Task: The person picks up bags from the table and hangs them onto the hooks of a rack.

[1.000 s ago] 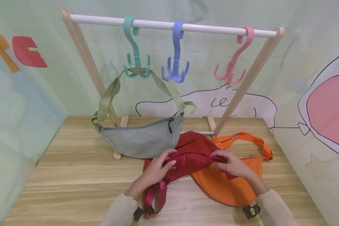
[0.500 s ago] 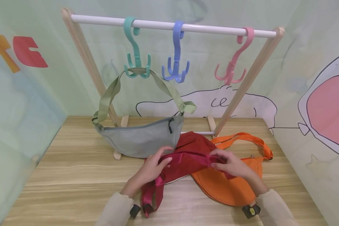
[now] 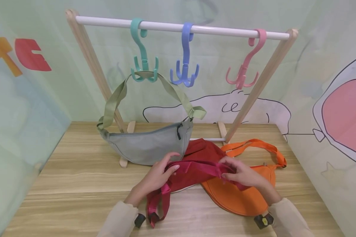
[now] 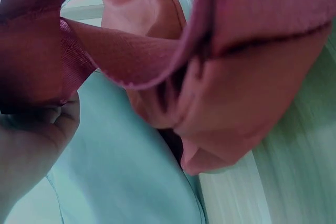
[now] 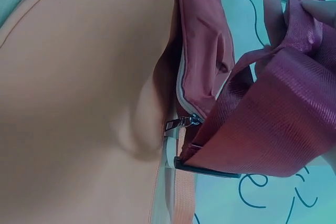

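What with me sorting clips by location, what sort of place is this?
Probably an indoor staged tabletop setup: a wood-grain table, a cartoon-printed backdrop behind it, and a rack whose white rail carries three multi-prong hooks.

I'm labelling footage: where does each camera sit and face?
Head: on the head, facing forward-down at rack, grey bag, red bag and orange bag; left hand, right hand and sleeves show.
Left wrist: on that wrist, facing red bag and grey bag; left hand partly shows.
Right wrist: on that wrist, facing orange bag and red bag; right hand partly shows.
Both wrist views share the red bag.
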`<state>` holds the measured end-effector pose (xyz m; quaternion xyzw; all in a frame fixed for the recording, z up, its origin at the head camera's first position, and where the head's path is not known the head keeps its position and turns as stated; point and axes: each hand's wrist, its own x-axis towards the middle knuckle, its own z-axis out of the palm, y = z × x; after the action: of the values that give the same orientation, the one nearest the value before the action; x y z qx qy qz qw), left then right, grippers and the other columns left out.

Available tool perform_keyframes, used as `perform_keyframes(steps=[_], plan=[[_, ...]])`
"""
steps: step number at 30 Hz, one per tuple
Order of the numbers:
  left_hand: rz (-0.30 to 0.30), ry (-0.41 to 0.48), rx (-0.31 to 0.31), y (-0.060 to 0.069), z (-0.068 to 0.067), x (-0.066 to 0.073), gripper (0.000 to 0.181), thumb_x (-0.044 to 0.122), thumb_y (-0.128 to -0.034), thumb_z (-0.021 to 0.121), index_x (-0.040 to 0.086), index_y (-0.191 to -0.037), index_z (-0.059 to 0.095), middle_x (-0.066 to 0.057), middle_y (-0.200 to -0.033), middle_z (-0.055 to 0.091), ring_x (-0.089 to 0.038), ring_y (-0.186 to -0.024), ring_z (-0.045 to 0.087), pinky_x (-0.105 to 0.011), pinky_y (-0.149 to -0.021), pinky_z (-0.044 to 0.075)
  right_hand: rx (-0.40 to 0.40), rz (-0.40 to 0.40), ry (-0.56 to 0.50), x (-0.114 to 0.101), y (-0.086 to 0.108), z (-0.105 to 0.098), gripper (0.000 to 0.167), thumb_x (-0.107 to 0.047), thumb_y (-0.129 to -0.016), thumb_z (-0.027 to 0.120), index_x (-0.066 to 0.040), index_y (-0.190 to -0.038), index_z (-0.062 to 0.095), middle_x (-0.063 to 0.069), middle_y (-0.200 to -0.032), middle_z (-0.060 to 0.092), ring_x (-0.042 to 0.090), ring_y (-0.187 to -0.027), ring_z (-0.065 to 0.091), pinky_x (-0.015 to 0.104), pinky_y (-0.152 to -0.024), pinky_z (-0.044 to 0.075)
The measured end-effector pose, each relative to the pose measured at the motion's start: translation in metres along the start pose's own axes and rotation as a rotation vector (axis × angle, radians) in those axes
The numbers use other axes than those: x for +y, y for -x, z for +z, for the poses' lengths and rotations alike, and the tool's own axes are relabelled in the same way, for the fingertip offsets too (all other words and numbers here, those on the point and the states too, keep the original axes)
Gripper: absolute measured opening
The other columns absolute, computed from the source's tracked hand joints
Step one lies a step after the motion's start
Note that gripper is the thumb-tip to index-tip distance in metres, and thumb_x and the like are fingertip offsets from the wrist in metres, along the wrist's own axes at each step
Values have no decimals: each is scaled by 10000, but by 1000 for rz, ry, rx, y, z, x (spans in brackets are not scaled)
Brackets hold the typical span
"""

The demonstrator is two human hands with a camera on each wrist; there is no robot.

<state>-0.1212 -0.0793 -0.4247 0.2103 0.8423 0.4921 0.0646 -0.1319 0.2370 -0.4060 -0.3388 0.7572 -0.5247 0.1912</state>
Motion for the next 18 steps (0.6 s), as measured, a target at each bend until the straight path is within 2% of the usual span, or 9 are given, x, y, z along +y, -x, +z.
perform_keyframes(steps=[3,7,14,18], plan=[[-8,-5,-1,0,0,0,414,191,-915,560,175,-1298,405,39,-841,609,-58,-739,580,-322,-730,450,-18,-7,-41,0,0,1,259,52,-879,535,5,-1117,444,205,-874,562,269,-653,602,406,-539,515],[-9,-9,-7,1,-1,0,408,197,-917,558,158,-1296,412,36,-855,608,-63,-750,578,-330,-748,455,-9,-5,-17,0,0,1,264,55,-871,547,-6,-1109,451,184,-847,555,262,-618,588,396,-480,494],[1,-23,-23,2,-6,-1,370,197,-922,548,144,-1271,438,57,-836,595,-81,-777,562,-336,-763,449,-8,13,43,2,1,0,282,64,-844,576,-11,-1108,507,134,-847,554,297,-633,579,382,-553,518],[20,-44,-17,3,-7,-3,351,204,-922,548,140,-1255,455,79,-786,573,-80,-752,538,-320,-739,433,-21,-2,49,1,1,-1,298,74,-834,580,-10,-1114,518,106,-798,567,248,-634,575,338,-553,515]])
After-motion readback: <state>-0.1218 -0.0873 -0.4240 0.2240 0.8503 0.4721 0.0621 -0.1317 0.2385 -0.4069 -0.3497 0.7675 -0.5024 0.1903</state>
